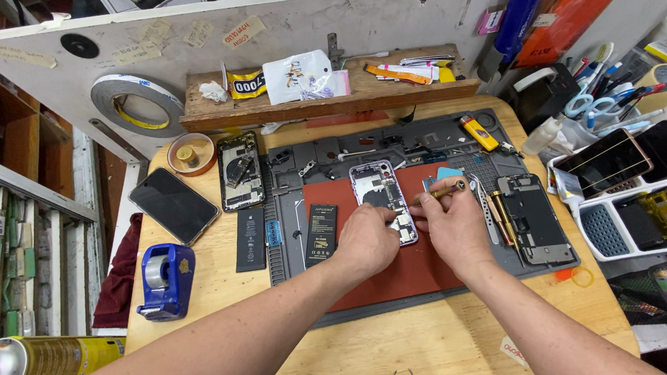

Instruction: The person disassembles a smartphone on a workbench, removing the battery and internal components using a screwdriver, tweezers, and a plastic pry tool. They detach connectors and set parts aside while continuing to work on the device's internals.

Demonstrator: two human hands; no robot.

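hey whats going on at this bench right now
A person is working on an opened phone housing that lies on a red mat on a wooden bench. The left hand steadies its lower end, while the right hand holds a brass-handled screwdriver over it. Two black batteries lie to the left, another stripped phone further left, and a blue tape dispenser near the edge.

Both hands meet over an opened phone shell [381, 193] on the red mat [390, 271] at the middle of the surface [431, 354] — the left hand [366, 242] pins its lower end, and the right hand [449, 230] grips a brass-tipped screwdriver [446, 191]. A black battery [321, 232] lies just left of them.
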